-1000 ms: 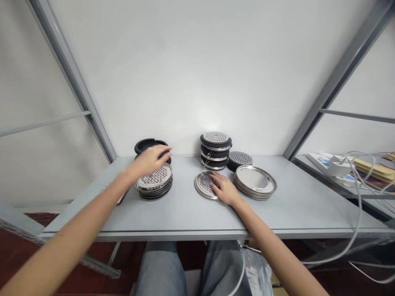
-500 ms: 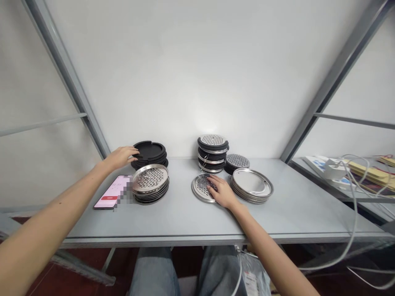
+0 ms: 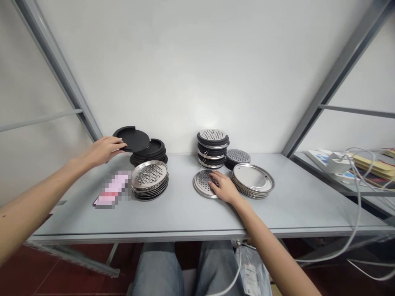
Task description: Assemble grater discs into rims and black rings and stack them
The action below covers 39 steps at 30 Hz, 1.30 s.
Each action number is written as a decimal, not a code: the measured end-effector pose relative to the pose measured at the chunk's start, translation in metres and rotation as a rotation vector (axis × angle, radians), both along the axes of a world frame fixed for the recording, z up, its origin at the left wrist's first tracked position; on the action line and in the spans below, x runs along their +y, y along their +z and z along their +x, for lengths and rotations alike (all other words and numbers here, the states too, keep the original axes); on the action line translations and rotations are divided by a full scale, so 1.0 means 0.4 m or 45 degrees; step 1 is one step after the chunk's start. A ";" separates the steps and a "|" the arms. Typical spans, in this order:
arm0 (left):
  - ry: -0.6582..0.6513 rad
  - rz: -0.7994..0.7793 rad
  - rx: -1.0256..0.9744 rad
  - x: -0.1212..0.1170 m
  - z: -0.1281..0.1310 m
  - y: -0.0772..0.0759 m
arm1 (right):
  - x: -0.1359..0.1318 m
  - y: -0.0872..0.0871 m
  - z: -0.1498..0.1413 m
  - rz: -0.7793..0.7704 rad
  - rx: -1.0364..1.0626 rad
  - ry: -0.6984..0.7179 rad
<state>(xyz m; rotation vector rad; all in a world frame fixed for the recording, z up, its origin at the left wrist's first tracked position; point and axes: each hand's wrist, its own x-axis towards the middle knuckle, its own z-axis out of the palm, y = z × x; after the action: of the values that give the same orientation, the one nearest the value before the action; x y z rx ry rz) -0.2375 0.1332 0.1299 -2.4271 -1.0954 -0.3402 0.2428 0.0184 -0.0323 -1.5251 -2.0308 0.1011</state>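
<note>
our left hand point(image 3: 103, 151) pinches a round black rubber disc point(image 3: 133, 139) by its rim just above a stack of matching black discs point(image 3: 151, 152), while our open right hand point(image 3: 224, 188) lies flat on a round perforated steel plate point(image 3: 202, 183), apparently keeping it steady.

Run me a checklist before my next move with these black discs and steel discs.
Left hand grip on the black disc: ok, held at its edge above the stack of black discs.
Right hand on the perforated steel disc: ok, lying flat on it.
Phone clear of the left hand: ok, they do not touch.
Stack of perforated steel discs: ok, upright, neither hand touching it.
Underside of the black disc: cannot tell, hidden from view.
</note>
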 end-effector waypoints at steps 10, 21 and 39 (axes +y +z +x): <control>-0.363 0.031 -0.357 -0.215 0.295 0.016 | -0.009 0.010 0.017 0.113 0.063 0.070; -0.682 -0.288 -0.002 -0.336 0.455 -0.160 | -0.071 0.020 0.071 0.008 -0.068 0.344; -0.546 -0.671 -0.451 -0.258 0.536 -0.311 | -0.076 0.031 0.040 0.260 0.011 0.381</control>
<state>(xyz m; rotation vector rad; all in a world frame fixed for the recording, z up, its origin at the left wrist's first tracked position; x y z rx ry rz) -0.0233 0.0299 0.0054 -3.1706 -0.8632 -0.7174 0.2586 -0.0121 -0.0201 -1.0903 -2.1762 0.0163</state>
